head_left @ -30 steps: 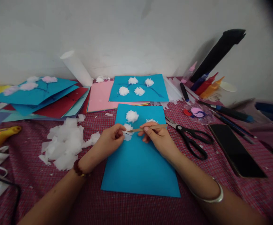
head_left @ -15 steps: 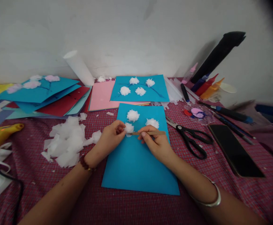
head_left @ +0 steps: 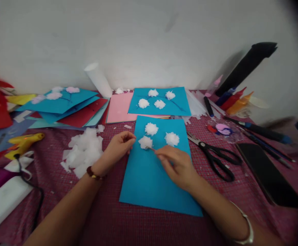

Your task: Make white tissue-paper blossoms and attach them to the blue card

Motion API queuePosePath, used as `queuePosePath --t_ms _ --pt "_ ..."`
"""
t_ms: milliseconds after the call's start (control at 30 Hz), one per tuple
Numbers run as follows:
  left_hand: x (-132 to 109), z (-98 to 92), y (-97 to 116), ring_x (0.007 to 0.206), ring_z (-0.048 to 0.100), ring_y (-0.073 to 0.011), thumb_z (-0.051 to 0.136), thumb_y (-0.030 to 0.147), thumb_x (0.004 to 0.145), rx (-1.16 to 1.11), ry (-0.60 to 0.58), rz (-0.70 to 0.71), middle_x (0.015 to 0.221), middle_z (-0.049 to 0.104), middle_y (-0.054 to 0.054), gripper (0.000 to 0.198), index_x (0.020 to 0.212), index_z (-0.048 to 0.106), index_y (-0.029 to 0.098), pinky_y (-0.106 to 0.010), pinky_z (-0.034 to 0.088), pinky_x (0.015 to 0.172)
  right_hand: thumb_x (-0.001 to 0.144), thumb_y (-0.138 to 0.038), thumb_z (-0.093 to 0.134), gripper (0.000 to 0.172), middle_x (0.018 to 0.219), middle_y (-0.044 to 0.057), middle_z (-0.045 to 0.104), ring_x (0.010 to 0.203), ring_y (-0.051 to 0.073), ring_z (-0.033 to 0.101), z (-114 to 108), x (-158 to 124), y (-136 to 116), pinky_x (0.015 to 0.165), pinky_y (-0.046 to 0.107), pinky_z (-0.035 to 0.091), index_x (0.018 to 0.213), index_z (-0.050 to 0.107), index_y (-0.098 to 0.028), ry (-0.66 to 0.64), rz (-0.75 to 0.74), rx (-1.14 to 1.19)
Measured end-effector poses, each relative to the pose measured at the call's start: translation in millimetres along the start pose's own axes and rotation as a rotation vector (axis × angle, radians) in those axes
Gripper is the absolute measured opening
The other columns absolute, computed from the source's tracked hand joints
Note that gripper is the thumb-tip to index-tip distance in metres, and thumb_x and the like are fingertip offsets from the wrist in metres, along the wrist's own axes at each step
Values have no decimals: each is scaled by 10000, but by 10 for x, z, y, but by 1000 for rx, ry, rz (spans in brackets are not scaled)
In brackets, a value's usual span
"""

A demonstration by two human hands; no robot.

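Note:
My right hand (head_left: 176,165) is closed on a thin stick (head_left: 152,149), whose tip touches the lower left white tissue-paper flower (head_left: 146,142). That flower sits on a blue sheet of paper (head_left: 159,184), with a second white flower (head_left: 151,128) just above it and a third (head_left: 172,138) to the right. Beside the sheet's left edge, my left hand (head_left: 119,148) has its fingers curled and the fingertips together. Nothing shows between them. A heap of white tissue-paper pieces (head_left: 83,150) lies left of this hand.
Behind the sheet lies another blue card (head_left: 161,111) with white flowers and a drawn branch. Black-handled scissors (head_left: 218,159) and a phone (head_left: 269,174) are at the right. A yellow glue gun (head_left: 23,143) lies left, near stacked coloured cards (head_left: 79,116). Paint bottles (head_left: 240,102) stand against the wall.
My left hand has moved off the lower left flower to the sheet's left edge. The right hand has shifted slightly lower, stick still at that flower. The view has turned slightly left.

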State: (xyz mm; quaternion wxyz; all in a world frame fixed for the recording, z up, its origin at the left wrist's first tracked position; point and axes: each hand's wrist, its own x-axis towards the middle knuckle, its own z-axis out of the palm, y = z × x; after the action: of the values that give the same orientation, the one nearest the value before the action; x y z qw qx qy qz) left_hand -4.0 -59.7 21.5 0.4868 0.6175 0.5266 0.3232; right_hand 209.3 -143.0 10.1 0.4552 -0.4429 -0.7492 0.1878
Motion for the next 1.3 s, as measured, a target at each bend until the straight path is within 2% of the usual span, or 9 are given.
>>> queuePosePath --t_ms 133,200,267,400,533,667,900,1033,1300 --pt "-102 -605 223 473 426 -69 610 282 752 22 220 118 580 518 43 117 769 586 169 -184 335 451 906 -269 513 122 640 0 624 558 138 585 -4 46 129 537 256 481 854 599 -200 202 444 510" --pt "-164 -841 292 522 455 -78 609 279 749 172 175 117 625 553 26 115 752 609 165 -188 350 484 885 -314 548 144 620 0 623 538 135 578 16 69 194 521 249 480 833 600 -191 188 571 645" --pt "-189 -952 283 564 488 -96 590 279 744 370 44 85 651 580 13 123 713 617 163 -199 365 510 869 -345 571 171 633 7 632 541 132 578 35 80 228 520 244 478 827 609 -184 164 621 692" --pt "-124 -890 98 620 532 -134 566 261 714 727 -169 62 694 616 -6 116 737 624 163 -228 373 542 861 -359 589 180 631 -1 627 554 124 583 45 74 228 551 236 479 828 621 -184 90 617 646" --pt "-52 -774 -58 607 511 -138 538 198 670 898 -251 62 690 601 -4 83 721 595 165 -241 337 533 869 -364 578 186 649 0 631 566 121 584 39 62 235 562 235 475 841 623 -187 54 615 608" --pt "-52 -769 -39 569 484 -128 494 171 674 878 -287 51 606 551 9 70 612 525 171 -237 315 513 870 -365 574 187 650 1 629 564 126 585 39 48 256 555 243 471 844 617 -185 57 610 612" --pt "-100 -831 103 591 502 -118 528 260 733 585 -250 77 667 554 15 93 711 529 170 -223 370 526 860 -351 577 178 634 0 624 542 123 574 36 72 219 535 244 465 824 609 -179 76 614 629" --pt "-48 -795 -2 637 536 -132 529 210 713 638 -271 69 728 592 4 151 843 592 165 -234 401 564 859 -357 577 186 640 4 626 549 126 575 34 73 214 540 248 468 835 611 -176 73 618 619" --pt "27 -773 -108 572 477 -116 511 185 682 670 -302 63 647 545 11 34 673 537 165 -230 368 524 859 -351 570 182 638 -1 619 548 126 573 47 76 228 541 252 464 828 609 -175 59 607 611"
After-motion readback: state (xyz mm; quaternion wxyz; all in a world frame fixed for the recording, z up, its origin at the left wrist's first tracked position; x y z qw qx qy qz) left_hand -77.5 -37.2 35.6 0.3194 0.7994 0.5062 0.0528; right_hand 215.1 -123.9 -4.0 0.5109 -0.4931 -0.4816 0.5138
